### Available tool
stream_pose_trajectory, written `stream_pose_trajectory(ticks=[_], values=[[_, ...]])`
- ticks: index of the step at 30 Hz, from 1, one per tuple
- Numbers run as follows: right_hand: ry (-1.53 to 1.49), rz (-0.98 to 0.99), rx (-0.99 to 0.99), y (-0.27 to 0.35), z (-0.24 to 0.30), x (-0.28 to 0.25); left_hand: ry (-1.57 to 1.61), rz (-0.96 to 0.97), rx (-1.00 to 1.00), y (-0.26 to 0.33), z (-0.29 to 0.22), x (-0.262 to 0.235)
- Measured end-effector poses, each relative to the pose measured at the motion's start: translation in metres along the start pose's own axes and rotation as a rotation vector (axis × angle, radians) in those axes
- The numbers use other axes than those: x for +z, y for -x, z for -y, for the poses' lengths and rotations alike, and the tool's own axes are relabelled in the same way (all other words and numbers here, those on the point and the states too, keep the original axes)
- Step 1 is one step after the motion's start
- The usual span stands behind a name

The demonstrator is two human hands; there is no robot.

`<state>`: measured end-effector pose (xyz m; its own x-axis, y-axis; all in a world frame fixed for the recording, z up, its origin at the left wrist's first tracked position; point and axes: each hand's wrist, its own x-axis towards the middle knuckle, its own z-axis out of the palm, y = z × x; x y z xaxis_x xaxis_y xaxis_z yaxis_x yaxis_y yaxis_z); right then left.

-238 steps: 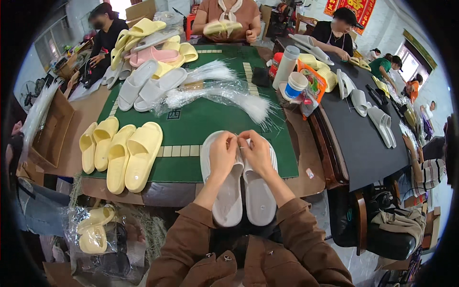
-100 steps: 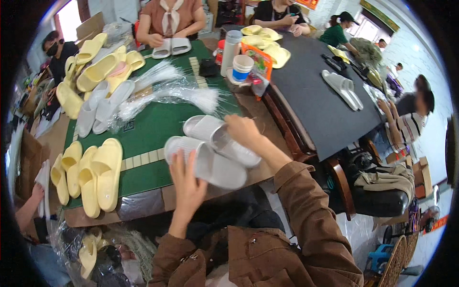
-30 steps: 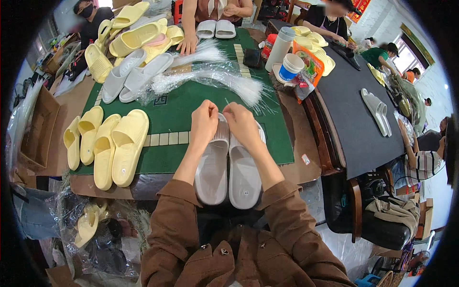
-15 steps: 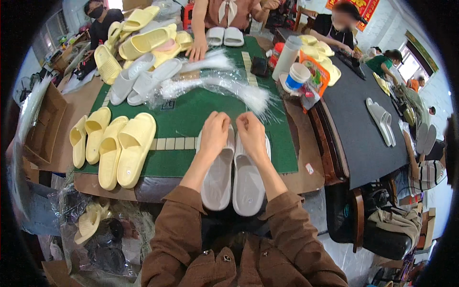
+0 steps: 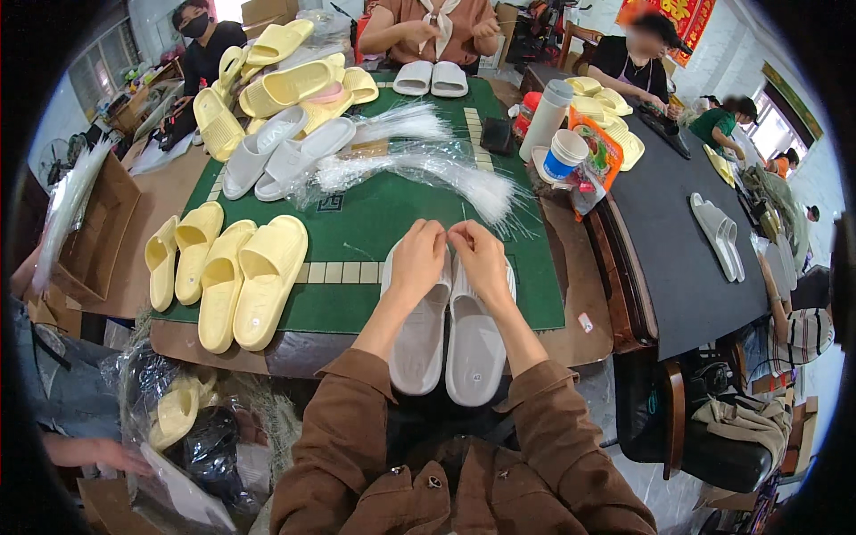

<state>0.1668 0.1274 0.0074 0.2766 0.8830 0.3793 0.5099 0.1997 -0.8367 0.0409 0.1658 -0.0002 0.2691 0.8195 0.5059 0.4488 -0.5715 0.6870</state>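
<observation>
Head view: a pair of grey slippers [image 5: 446, 343] is laid side by side under both hands, heels overhanging the near edge of the green table mat [image 5: 374, 214]. The left hand [image 5: 417, 263] and right hand [image 5: 481, 260] are rested on the slipper straps, fingertips pinched together on a thin clear strand [image 5: 463, 214] between them. Left of the left hand, yellow slippers [image 5: 227, 267] are lined up. Beyond the hands, a bundle of clear strands [image 5: 428, 174] is spread out.
</observation>
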Motion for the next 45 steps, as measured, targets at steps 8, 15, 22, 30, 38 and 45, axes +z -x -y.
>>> stream_pose_trajectory(ticks=[8, 15, 22, 30, 38, 45], values=[[-0.007, 0.035, 0.010, 0.000, 0.003, -0.007, 0.091, -0.029, -0.023, -0.004, 0.011, 0.001], [0.067, 0.074, -0.106, -0.003, 0.004, -0.009, 0.244, 0.000, -0.090, -0.003, 0.006, 0.002], [0.069, 0.095, -0.066, 0.003, 0.007, -0.006, 0.214, 0.042, -0.057, -0.002, 0.002, -0.006], [0.156, 0.009, -0.049, 0.004, 0.002, -0.007, 0.293, -0.185, -0.110, -0.004, 0.010, -0.003], [0.175, 0.015, -0.032, 0.004, 0.003, -0.007, 0.166, -0.158, -0.091, 0.000, 0.006, -0.005], [0.170, 0.006, -0.028, 0.007, 0.007, -0.006, -0.105, -0.223, 0.070, 0.005, 0.007, 0.002]])
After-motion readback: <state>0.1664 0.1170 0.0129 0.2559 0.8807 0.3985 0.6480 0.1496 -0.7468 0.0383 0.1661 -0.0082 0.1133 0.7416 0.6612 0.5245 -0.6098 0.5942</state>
